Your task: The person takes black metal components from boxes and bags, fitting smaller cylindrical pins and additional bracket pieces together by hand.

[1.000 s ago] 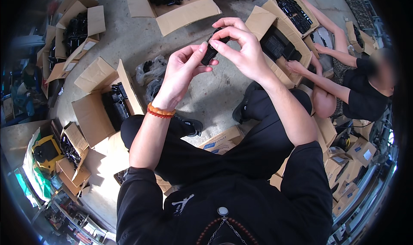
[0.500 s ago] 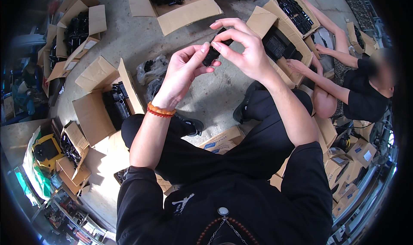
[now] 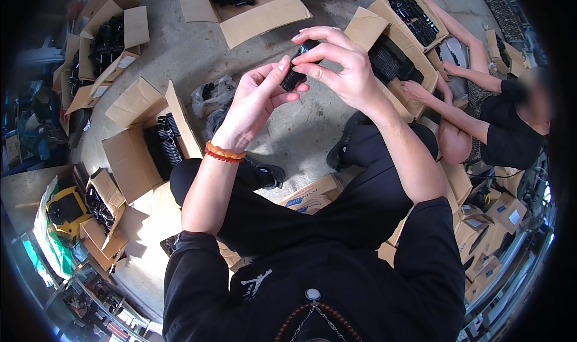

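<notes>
A grey floor [image 3: 294,141] spreads beneath everything. On it sits the person [image 3: 336,264], in black, knees apart. To the right is a co-worker [image 3: 511,141] in a dark top, arms stretched toward the boxes there. Open boxes ring the space: the far box [image 3: 264,22], with black pieces inside; the right box [image 3: 409,105], holding black, ribbed-looking items; and the left box [image 3: 127,168], with dark pieces packed in it. At the far left stands a yellow and black machine [image 3: 77,226]. A clear plastic bag [image 3: 221,93] lies between the left box and the person's hands.

The left hand [image 3: 258,93] is closed, thumb against fingers, around the lower end of a black part. The right hand [image 3: 342,66] curls its thumb and fingers onto the upper end. A bracelet [image 3: 225,153], orange and red, circles the left wrist. Smallest, the part [image 3: 293,79] is tilted, raised above the floor between both hands.
</notes>
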Demonstrator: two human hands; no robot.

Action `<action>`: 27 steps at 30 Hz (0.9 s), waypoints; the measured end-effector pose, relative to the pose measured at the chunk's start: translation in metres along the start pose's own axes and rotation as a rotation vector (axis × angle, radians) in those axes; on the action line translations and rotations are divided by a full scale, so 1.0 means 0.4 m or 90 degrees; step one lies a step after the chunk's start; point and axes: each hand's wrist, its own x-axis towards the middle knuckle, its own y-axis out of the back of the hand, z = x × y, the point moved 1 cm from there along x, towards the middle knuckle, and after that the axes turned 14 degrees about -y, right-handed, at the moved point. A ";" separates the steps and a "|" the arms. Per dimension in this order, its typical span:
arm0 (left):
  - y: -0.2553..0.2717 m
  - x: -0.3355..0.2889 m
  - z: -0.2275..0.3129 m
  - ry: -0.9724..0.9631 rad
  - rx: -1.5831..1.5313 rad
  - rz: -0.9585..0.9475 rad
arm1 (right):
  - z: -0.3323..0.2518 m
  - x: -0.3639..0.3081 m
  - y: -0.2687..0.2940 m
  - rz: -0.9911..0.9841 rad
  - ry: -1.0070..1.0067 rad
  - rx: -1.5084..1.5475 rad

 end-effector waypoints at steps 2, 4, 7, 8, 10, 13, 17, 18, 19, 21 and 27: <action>0.003 0.001 -0.004 0.009 -0.001 -0.008 | -0.006 0.002 0.008 -0.014 0.028 -0.030; 0.007 0.000 -0.008 0.016 -0.010 -0.010 | -0.018 0.000 0.020 -0.047 0.035 -0.054; 0.009 0.000 -0.008 0.023 -0.029 -0.007 | -0.032 0.003 0.034 -0.060 0.063 -0.089; 0.004 0.000 -0.003 0.023 -0.030 -0.008 | -0.031 0.002 0.037 -0.065 0.059 -0.083; 0.001 0.000 -0.001 0.020 -0.019 -0.013 | -0.028 0.001 0.042 -0.075 0.050 -0.071; 0.003 0.000 -0.003 0.015 0.001 -0.023 | -0.022 -0.001 0.040 -0.082 0.033 -0.032; 0.003 0.001 -0.005 0.014 -0.004 -0.029 | -0.016 -0.001 0.032 -0.053 0.036 -0.025; 0.004 0.002 -0.006 0.014 -0.003 -0.030 | -0.014 -0.001 0.030 -0.045 0.038 -0.024; 0.004 0.002 -0.007 0.016 -0.007 -0.031 | -0.013 -0.001 0.029 -0.037 0.040 -0.024; 0.005 0.000 -0.007 0.020 -0.013 -0.032 | -0.015 0.000 0.027 -0.031 0.045 -0.034; 0.007 -0.002 -0.009 0.006 -0.005 -0.035 | -0.014 0.005 0.016 0.018 0.104 -0.082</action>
